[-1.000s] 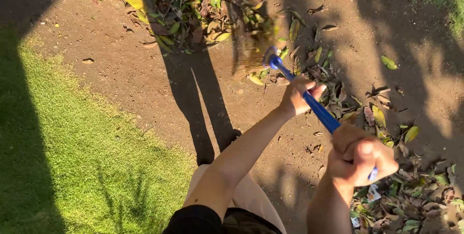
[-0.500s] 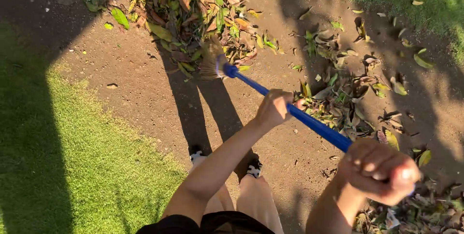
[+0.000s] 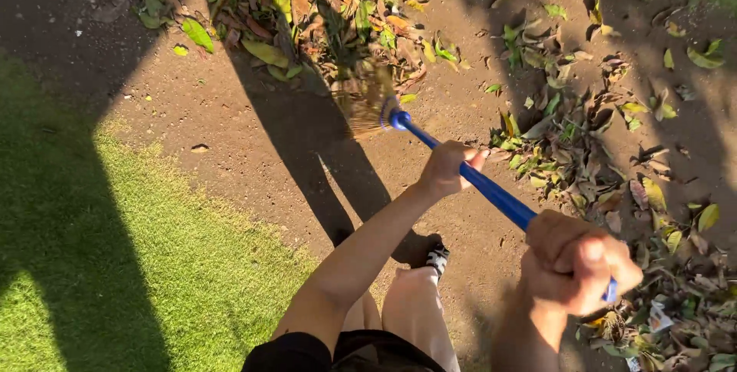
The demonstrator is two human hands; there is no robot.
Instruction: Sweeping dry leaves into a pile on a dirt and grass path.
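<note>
Broom head at the edge of the leaf pile

The left hand (image 3: 445, 166) grips the blue handle (image 3: 491, 191) partway down, fingers wrapped and clamped around it, which puts it where it can steer the head. The right hand (image 3: 580, 261) is closed in a fist over the top end of the handle, close to the camera, so it serves as the pivot. With the hands spread apart like this, the handle runs at a slant from lower right up to upper left.

The broom (image 3: 368, 103) has straw-coloured bristles that look blurred; they sit on the dirt path (image 3: 230, 119) right at the near edge of a pile of green, yellow and brown leaves (image 3: 330, 11). More leaves (image 3: 583, 149) lie scattered on the right of the path, just beside the handle and running down past the right hand.

A strip of grass (image 3: 92, 264) borders the path on the left, partly sunlit and partly in shade. A long shadow (image 3: 307, 142) falls across the dirt from the person's feet toward the pile. Below the arms show bare legs, black shorts (image 3: 338, 353) and one shoe (image 3: 437, 257) planted on the dirt, with the body facing the pile
</note>
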